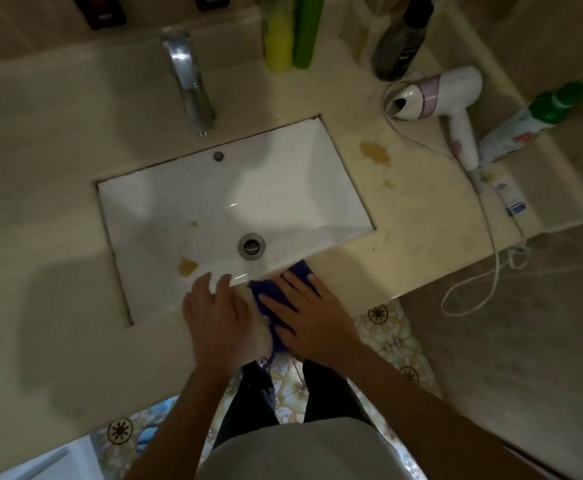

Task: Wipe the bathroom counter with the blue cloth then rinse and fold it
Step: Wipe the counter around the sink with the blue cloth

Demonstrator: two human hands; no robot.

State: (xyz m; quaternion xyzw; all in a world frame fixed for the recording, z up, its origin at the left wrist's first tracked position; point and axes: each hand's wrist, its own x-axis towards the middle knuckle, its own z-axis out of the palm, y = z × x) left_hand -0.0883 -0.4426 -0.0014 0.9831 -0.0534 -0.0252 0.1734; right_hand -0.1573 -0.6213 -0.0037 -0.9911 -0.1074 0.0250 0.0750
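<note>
While the right hand (309, 315) presses flat, fingers spread, on the crumpled blue cloth (269, 299) at the beige stone counter's (404, 244) front lip, left hand (219, 313) open beside it, that overhanging corner could slide floorward, and the brown stain (374, 152) risks smearing.

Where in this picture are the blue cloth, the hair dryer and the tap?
blue cloth (272, 301): head view, on the bare part between the two hands.
hair dryer (445, 91): head view, on the white body.
tap (187, 81): head view, on the middle of the metal spout.
</note>
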